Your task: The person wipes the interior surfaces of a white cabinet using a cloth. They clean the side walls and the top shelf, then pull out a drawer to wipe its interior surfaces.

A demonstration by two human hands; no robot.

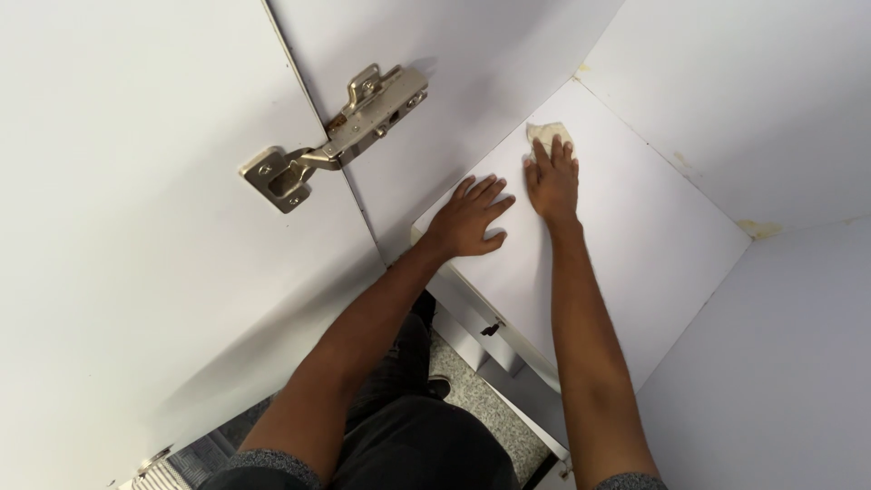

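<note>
I look into a white cabinet. My right hand (552, 181) lies flat on the white cabinet floor (635, 245), its fingers pressing a small cream cloth (548, 136) near the back left corner. My left hand (469, 218) rests palm down with fingers spread on the same floor, close to its front left edge, and holds nothing. Both forearms reach in from below.
The open white door (136, 227) stands at the left, joined to the left side panel by a metal hinge (336, 136). The back wall (753, 100) shows yellowish stains along its lower joint. A right side wall (789, 363) closes the space. Speckled flooring (490, 408) lies below.
</note>
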